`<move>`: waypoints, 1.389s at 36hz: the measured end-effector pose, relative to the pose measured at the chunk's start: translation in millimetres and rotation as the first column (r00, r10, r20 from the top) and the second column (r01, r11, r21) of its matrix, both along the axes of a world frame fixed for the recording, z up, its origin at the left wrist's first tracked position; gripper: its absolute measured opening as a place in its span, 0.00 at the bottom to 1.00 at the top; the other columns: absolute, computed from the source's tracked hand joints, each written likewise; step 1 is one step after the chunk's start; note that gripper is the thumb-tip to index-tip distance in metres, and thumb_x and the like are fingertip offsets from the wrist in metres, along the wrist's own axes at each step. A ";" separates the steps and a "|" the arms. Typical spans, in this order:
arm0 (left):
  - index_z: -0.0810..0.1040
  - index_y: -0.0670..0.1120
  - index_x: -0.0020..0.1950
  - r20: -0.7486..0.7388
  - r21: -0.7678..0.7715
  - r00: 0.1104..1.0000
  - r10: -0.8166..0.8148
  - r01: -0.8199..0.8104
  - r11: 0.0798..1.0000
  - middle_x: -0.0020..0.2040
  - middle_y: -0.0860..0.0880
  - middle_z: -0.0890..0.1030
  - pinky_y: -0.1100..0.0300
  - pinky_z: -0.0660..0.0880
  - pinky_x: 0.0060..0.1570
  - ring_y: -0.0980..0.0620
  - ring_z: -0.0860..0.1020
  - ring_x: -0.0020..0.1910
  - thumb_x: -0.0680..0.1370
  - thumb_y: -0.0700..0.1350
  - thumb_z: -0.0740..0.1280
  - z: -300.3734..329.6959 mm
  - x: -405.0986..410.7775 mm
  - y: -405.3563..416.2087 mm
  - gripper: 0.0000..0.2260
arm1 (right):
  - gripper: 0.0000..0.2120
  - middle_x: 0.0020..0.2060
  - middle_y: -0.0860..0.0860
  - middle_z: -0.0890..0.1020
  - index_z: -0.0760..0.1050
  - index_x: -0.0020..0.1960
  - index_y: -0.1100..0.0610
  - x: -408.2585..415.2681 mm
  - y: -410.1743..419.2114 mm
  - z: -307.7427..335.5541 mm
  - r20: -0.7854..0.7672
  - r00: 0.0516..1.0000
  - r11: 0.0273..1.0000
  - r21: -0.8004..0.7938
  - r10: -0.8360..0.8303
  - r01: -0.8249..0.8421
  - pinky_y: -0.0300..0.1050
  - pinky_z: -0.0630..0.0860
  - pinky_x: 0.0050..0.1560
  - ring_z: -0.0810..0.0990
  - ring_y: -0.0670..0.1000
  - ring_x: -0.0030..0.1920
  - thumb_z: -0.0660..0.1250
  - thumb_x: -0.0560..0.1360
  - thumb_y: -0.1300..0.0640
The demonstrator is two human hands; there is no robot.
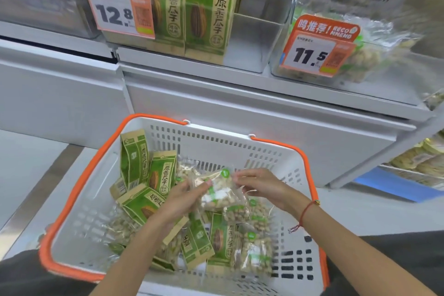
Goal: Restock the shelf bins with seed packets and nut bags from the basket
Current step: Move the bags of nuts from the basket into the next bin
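Observation:
A white basket (216, 144) with orange handles sits low in front of me, holding several green seed packets (137, 163) and clear nut bags (257, 255). Both hands are inside it on one clear nut bag (217, 192) with a green label. My left hand (185, 199) grips the bag's left side; my right hand (259, 184) pinches its upper right edge. On the shelf above, a clear bin (249, 38) holds upright green seed packets (206, 7) behind a 12.8 price tag. Right of it, another clear bin (398, 79) holds nut bags (367, 55) behind an 11.5 tag.
The white shelf ledge (264, 103) juts out just above the basket's far rim. A lower shelf at the right (422, 161) carries more packaged goods and a blue strip. The seed bin has free room at its right side. Grey floor lies to the left.

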State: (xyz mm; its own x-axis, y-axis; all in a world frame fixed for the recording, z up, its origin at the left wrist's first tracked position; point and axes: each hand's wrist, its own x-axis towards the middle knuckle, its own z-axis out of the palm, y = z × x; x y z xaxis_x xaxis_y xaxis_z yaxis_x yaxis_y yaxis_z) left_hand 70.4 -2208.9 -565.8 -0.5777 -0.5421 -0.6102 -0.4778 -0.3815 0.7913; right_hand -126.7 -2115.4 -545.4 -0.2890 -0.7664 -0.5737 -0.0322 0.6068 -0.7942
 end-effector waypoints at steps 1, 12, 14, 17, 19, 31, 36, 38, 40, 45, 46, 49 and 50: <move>0.74 0.44 0.61 -0.022 0.048 0.999 -0.036 0.037 0.998 0.63 0.49 0.76 0.55 0.73 0.61 0.52 0.76 0.57 0.67 0.60 0.70 0.4 2.5 -1.4 0.28 | 0.12 0.41 0.49 0.82 0.81 0.56 0.57 -0.5 -2.8 -1.7 -0.015 1.000 1.000 -0.011 -0.021 0.021 0.37 0.75 0.45 0.76 0.45 0.37 0.70 0.74 0.54; 0.72 0.53 0.61 -0.042 0.040 0.983 -0.177 0.179 0.983 0.60 0.54 0.73 0.58 0.77 0.53 0.55 0.77 0.52 0.70 0.60 0.70 -2.2 14.3 -1.0 0.24 | 0.15 0.50 0.47 0.81 0.78 0.62 0.55 3.2 -39.7 -10.0 -0.011 0.986 0.986 0.026 0.164 -0.163 0.34 0.73 0.46 0.76 0.45 0.46 0.68 0.76 0.54; 0.76 0.54 0.56 -0.004 -0.004 0.987 -0.158 0.158 0.987 0.65 0.52 0.72 0.62 0.77 0.49 0.54 0.78 0.51 0.75 0.55 0.66 -5.7 17.9 -3.0 0.12 | 0.15 0.49 0.48 0.80 0.77 0.62 0.55 5.7 -44.0 -20.7 -0.122 0.975 0.981 0.083 0.184 -0.175 0.39 0.76 0.49 0.76 0.46 0.45 0.65 0.78 0.52; 0.77 0.47 0.60 0.084 -0.063 0.993 -0.083 0.089 0.994 0.62 0.48 0.76 0.62 0.76 0.46 0.53 0.79 0.50 0.76 0.53 0.66 -10.7 24.5 -7.3 0.16 | 0.18 0.60 0.51 0.77 0.69 0.69 0.59 0.2 -38.0 -49.3 -0.495 0.790 0.925 0.294 0.361 -0.239 0.52 0.71 0.62 0.77 0.53 0.55 0.57 0.81 0.55; 0.73 0.42 0.65 0.106 -0.085 0.994 -0.014 0.023 0.996 0.58 0.50 0.76 0.60 0.75 0.49 0.53 0.77 0.50 0.76 0.52 0.66 -10.8 27.0 -8.9 0.22 | 0.24 0.72 0.55 0.66 0.57 0.76 0.57 -5.9 -21.9 -70.1 -0.590 0.618 0.846 0.458 0.520 -0.274 0.54 0.68 0.66 0.68 0.58 0.69 0.56 0.81 0.58; 0.60 0.43 0.74 0.141 -0.035 0.986 0.086 -0.082 0.996 0.73 0.45 0.64 0.64 0.72 0.45 0.46 0.72 0.64 0.79 0.49 0.65 -16.5 25.3 -22.6 0.27 | 0.24 0.59 0.55 0.73 0.67 0.64 0.56 4.4 6.0 -96.6 -0.720 0.364 0.806 0.508 0.591 -0.303 0.48 0.70 0.61 0.69 0.55 0.61 0.71 0.72 0.53; 0.58 0.46 0.76 0.143 -0.060 0.986 0.085 -0.078 0.995 0.75 0.46 0.62 0.54 0.70 0.61 0.46 0.69 0.68 0.79 0.48 0.65 -17.0 26.3 -29.9 0.28 | 0.20 0.61 0.53 0.76 0.68 0.56 0.50 -7.9 -6.1 -63.4 -0.565 0.740 0.931 0.252 0.364 -0.266 0.51 0.77 0.53 0.78 0.55 0.56 0.73 0.70 0.60; 0.56 0.46 0.76 0.159 -0.090 0.985 0.060 -0.046 0.995 0.75 0.47 0.61 0.52 0.65 0.66 0.47 0.70 0.66 0.80 0.48 0.62 -11.4 24.2 -31.0 0.27 | 0.21 0.64 0.52 0.73 0.70 0.55 0.50 -15.8 -14.6 -35.5 -0.461 0.842 0.960 0.113 0.280 -0.257 0.50 0.75 0.57 0.76 0.54 0.58 0.76 0.68 0.60; 0.55 0.46 0.77 0.151 -0.121 0.988 0.035 -0.017 0.992 0.76 0.47 0.60 0.49 0.64 0.69 0.47 0.68 0.68 0.80 0.48 0.62 -4.4 21.9 -32.7 0.28 | 0.23 0.63 0.49 0.72 0.71 0.57 0.50 -17.9 -19.1 -2.4 -0.321 0.900 0.955 0.052 0.294 -0.293 0.45 0.74 0.58 0.74 0.51 0.59 0.77 0.67 0.59; 0.59 0.43 0.75 0.125 -0.163 0.992 0.004 0.017 0.986 0.74 0.46 0.63 0.47 0.64 0.70 0.46 0.66 0.70 0.81 0.46 0.59 15.1 10.3 -28.6 0.23 | 0.22 0.57 0.47 0.74 0.70 0.55 0.45 -1.7 -27.6 43.1 -0.288 0.871 0.908 -0.008 0.398 -0.418 0.32 0.70 0.45 0.76 0.47 0.52 0.77 0.68 0.58; 0.61 0.43 0.74 0.104 -0.168 0.995 -0.002 0.020 0.986 0.72 0.47 0.65 0.46 0.65 0.69 0.47 0.67 0.68 0.81 0.45 0.58 20.0 6.3 -26.9 0.21 | 0.22 0.57 0.48 0.74 0.70 0.55 0.45 1.4 -29.4 44.6 -0.324 0.871 0.914 -0.038 0.370 -0.403 0.33 0.71 0.44 0.76 0.47 0.52 0.77 0.68 0.58; 0.74 0.42 0.52 -0.016 -0.161 1.000 -0.014 0.011 0.987 0.51 0.50 0.78 0.47 0.73 0.61 0.52 0.77 0.49 0.82 0.43 0.53 35.9 -3.3 -21.8 0.11 | 0.23 0.59 0.46 0.73 0.70 0.55 0.44 6.0 -34.5 52.0 -0.392 0.873 0.921 -0.132 0.290 -0.365 0.32 0.70 0.45 0.75 0.42 0.53 0.77 0.67 0.56; 0.73 0.43 0.44 -0.059 -0.155 0.998 0.002 -0.011 0.988 0.44 0.50 0.78 0.46 0.74 0.58 0.52 0.78 0.44 0.82 0.46 0.52 38.1 -3.4 -21.8 0.13 | 0.23 0.57 0.44 0.73 0.70 0.56 0.45 6.0 -35.4 57.1 -0.423 0.863 0.916 -0.154 0.278 -0.370 0.31 0.69 0.44 0.75 0.40 0.49 0.77 0.67 0.56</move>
State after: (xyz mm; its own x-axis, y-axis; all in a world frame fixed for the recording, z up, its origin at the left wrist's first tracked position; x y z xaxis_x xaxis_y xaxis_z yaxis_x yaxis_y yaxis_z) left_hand 66.9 -2230.7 -527.7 -0.6061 -0.6318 -0.4832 -0.4264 -0.2548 0.8679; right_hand -120.7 -2150.9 -488.3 -0.1630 -0.9483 -0.2723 -0.5261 0.3170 -0.7891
